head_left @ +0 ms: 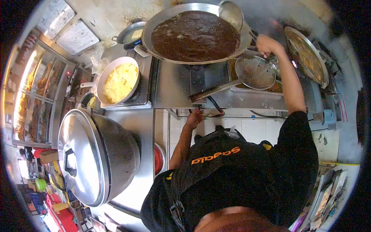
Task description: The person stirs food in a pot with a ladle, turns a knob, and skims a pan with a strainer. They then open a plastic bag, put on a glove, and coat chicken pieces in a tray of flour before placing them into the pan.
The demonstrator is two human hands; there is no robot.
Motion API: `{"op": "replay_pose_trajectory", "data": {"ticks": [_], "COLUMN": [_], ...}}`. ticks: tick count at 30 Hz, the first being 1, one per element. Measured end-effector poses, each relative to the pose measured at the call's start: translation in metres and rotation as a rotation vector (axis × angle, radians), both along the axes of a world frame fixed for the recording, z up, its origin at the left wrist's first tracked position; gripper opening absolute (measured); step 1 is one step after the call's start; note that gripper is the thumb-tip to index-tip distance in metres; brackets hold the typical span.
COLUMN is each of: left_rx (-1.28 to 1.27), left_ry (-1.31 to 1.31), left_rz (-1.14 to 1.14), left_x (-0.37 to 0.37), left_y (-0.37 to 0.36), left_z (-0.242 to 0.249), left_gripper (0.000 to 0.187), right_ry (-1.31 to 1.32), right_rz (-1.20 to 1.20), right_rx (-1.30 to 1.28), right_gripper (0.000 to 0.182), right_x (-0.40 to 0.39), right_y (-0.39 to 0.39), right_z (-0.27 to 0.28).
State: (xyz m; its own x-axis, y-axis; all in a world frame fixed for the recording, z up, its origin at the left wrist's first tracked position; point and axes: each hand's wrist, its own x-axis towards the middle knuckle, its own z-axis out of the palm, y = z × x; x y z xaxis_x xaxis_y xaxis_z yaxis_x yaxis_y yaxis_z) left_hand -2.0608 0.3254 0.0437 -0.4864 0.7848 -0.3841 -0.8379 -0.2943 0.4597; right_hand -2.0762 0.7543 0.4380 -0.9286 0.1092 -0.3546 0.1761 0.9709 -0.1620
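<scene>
Right hand [266, 44]: its grip is closed on the ladle handle at the big wok's [195, 34] right rim.
Left hand [195, 116]: at the surface's [174, 83] front edge, on a burner control; grip unclear.
Advice: keep the ladle steady, adjust heat gradually.
</scene>
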Motion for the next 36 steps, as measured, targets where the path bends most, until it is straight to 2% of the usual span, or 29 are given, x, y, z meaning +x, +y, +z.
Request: {"op": "replay_pose_trajectory", "data": {"ticks": [2,3,5,7,8,9,11,14,17,20,21,22,24,26,29,31,33,35,36], "left_rx": [-0.060,-0.080,-0.122,-0.183,-0.185,-0.187,-0.128,-0.102,-0.082,-0.042,-0.061,-0.076,-0.059,-0.011,-0.092,-0.142,-0.122,-0.043,-0.042], "left_ry": [0.012,0.018,0.025,0.285,0.283,0.281,0.011,0.000,0.057,0.003,0.285,0.568,0.572,0.009,-0.025,0.219,0.213,-0.042,-0.002], "left_rz": [0.027,0.028,0.032,0.006,0.009,0.012,0.046,0.062,0.036,0.060,0.072,0.085,0.080,0.042,0.050,0.043,0.024,-0.008,-0.006], "left_x": [0.003,0.002,-0.001,-0.002,-0.002,-0.002,0.001,0.003,0.003,0.004,0.002,-0.004,-0.005,0.005,-0.001,0.002,0.002,0.000,0.000], "left_y": [-0.001,0.000,0.004,0.004,0.003,0.003,0.002,0.002,-0.002,0.000,0.002,0.006,0.008,0.000,0.005,0.004,0.003,0.001,0.001], "left_z": [0.009,0.004,-0.020,-0.039,-0.045,-0.044,-0.017,0.003,0.001,0.007,-0.016,-0.059,-0.059,0.012,-0.011,-0.009,-0.003,0.003,-0.001], "left_gripper": [0.039,0.041,0.044,0.047,0.048,0.049,0.049,0.047,0.043,0.040,0.038,0.037,0.036,0.035,0.037,0.036,0.036,0.034,0.034], "right_ry": [0.023,-0.014,-0.076,-0.105,-0.099,-0.091,-0.107,-0.134,-0.149,-0.173,-0.162,-0.165,-0.172,-0.185,-0.193,-0.198,-0.227,-0.205,-0.194], "right_rz": [-0.357,-0.317,-0.311,-0.290,-0.273,-0.255,-0.206,-0.163,-0.175,-0.162,-0.160,-0.148,-0.123,-0.180,-0.186,-0.176,-0.209,-0.226,-0.235], "right_rx": [-0.271,-0.257,-0.306,-0.376,-0.423,-0.470,-0.487,-0.589,-0.721,-0.944,-0.944,-0.937,-0.920,-0.971,-0.996,-1.007,-1.037,-1.048,-1.053], "right_gripper": [0.018,0.017,0.016,0.017,0.018,0.019,0.020,0.019,0.016,0.019,0.016,0.015,0.012,0.007,0.006,0.008,0.012,0.013,0.014], "right_x": [-0.003,-0.024,-0.045,-0.058,-0.064,-0.070,-0.078,-0.087,-0.090,-0.080,-0.072,-0.064,-0.050,-0.024,0.001,0.026,0.047,0.069,0.080], "right_y": [-0.056,-0.022,-0.025,-0.038,-0.045,-0.053,-0.068,-0.085,-0.102,-0.120,-0.127,-0.130,-0.135,-0.150,-0.149,-0.151,-0.147,-0.142,-0.139], "right_z": [0.028,0.001,-0.003,-0.005,-0.005,-0.005,-0.005,-0.008,-0.014,-0.014,-0.010,-0.009,-0.006,0.009,0.007,0.016,0.017,0.018,0.021]}}
